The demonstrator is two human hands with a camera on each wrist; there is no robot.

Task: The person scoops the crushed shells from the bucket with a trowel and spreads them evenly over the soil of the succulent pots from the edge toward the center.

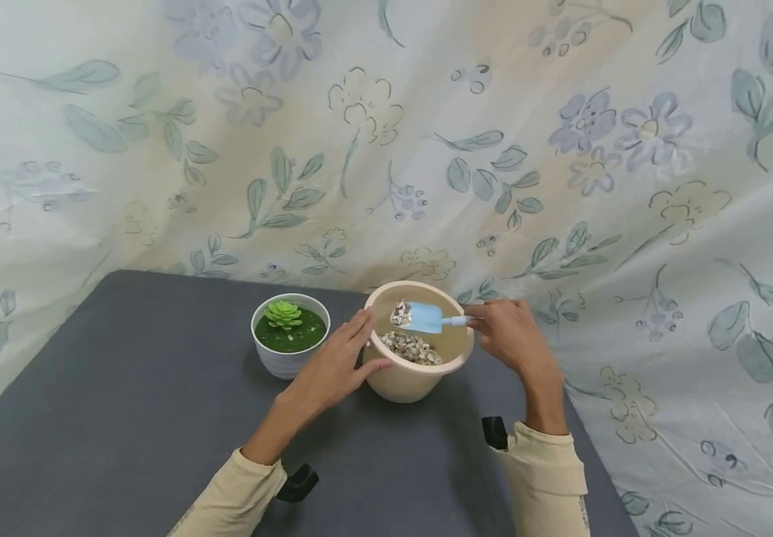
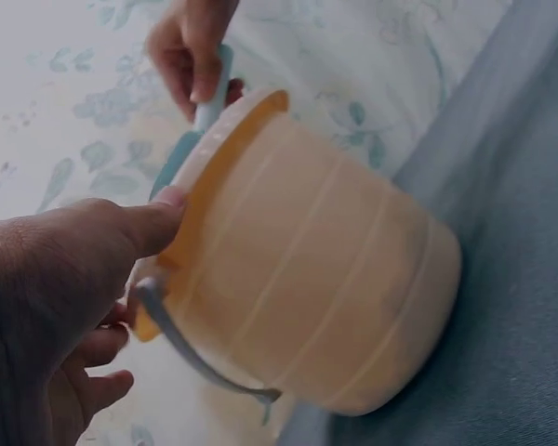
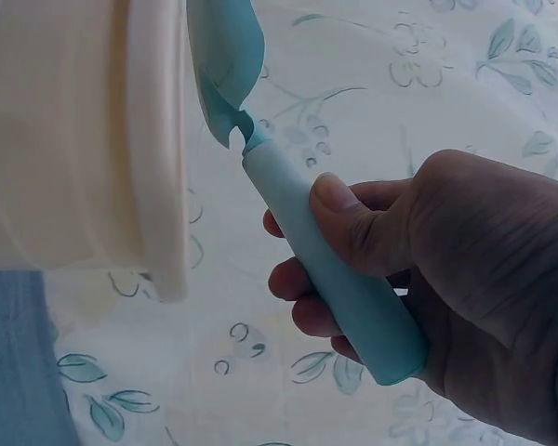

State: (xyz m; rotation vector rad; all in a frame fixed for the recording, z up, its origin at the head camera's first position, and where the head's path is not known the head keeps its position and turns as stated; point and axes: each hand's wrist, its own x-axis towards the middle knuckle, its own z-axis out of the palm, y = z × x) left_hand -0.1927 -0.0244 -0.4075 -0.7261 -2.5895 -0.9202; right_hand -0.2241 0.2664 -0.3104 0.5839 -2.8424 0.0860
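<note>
A light blue hand trowel (image 1: 426, 318) carries a small heap of pebbly bits (image 1: 402, 313) on its blade, above the opening of a cream bucket (image 1: 402, 384). My right hand (image 1: 510, 332) grips the trowel's handle (image 3: 325, 260), thumb along its upper side. More mixed pebbly bits (image 1: 413, 348) lie inside the bucket. On the bucket's left side my left hand (image 1: 332, 365) rests against the rim, thumb at the front and fingers extended along the side. The left wrist view shows the bucket's grey carrying handle (image 2: 195, 358) hanging down.
Left of the bucket stands a white pot (image 1: 285, 364) with a green succulent (image 1: 283, 315) on a green surface. Both containers stand on a dark grey table (image 1: 158, 418). A flowered cloth (image 1: 386, 149) hangs behind and to the right.
</note>
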